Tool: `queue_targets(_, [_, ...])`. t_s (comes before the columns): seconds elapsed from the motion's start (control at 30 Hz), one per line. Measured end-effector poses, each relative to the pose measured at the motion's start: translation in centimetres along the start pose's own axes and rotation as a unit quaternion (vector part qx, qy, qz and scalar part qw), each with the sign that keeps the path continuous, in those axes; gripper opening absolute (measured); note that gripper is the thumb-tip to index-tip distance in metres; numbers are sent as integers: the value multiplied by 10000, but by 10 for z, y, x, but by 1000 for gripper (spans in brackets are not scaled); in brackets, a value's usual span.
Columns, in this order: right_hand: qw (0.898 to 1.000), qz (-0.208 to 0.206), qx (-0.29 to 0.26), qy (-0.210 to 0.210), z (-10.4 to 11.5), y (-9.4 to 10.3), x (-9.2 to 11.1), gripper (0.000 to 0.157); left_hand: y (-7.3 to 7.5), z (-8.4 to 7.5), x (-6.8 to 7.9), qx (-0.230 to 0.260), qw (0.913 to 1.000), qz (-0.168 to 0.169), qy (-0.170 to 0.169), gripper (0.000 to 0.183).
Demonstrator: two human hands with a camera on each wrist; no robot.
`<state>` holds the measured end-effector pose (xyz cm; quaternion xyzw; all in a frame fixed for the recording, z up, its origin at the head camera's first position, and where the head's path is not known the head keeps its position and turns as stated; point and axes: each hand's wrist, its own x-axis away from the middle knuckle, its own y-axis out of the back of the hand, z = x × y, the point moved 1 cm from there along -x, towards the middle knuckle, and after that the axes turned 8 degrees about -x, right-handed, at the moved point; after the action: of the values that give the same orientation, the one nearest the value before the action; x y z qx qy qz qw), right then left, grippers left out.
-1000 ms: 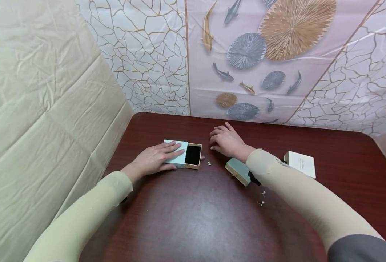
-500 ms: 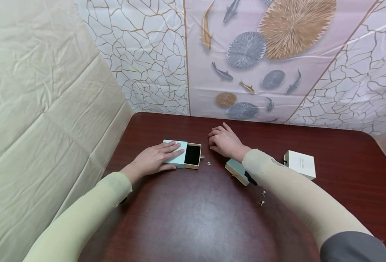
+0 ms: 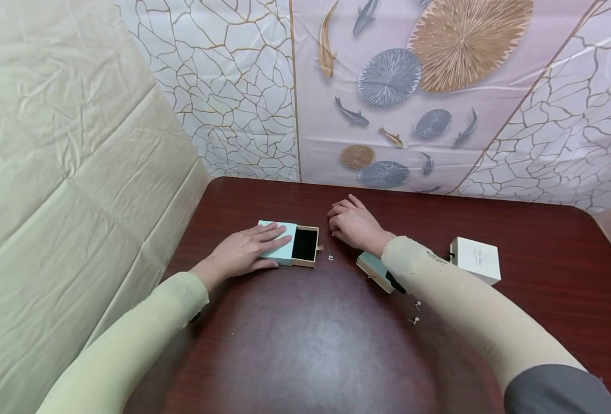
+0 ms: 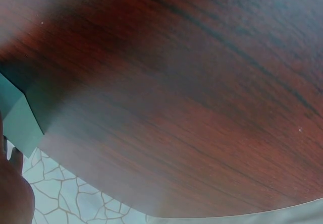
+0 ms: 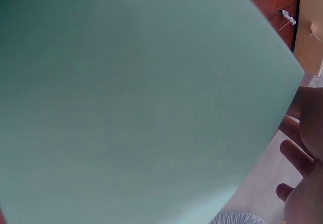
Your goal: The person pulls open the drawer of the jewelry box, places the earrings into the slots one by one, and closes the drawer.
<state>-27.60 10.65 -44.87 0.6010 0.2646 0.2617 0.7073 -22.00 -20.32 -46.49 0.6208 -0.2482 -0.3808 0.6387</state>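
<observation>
A left hand [image 3: 239, 250] lies with fingers straight on top of a light blue drawer box [image 3: 287, 252] on the table. Its black-lined drawer [image 3: 305, 244] is partly out. A tiny earring [image 3: 330, 258] sits just beside it. The right hand [image 3: 356, 225] bends its fingers over another small bit; I can't tell whether they pinch it. Farther right is a green drawer box [image 3: 375, 270].

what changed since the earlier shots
The right grip shifted slightly left, covering more of a small piece on the table; whether it pinches it can't be told. Unchanged: left grip resting on the pale blue box, drawer partly open; green box, white box.
</observation>
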Motion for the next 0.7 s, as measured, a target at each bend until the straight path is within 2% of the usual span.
queue_targets(0.2, [9999,-63,-51,84,0,0,1,5,-1,0,0,50,9999,95,73,68])
queue_targets(0.7, [9999,-68,-142,57,1,2,2,7,-3,1,1,36,10000,33,37,67])
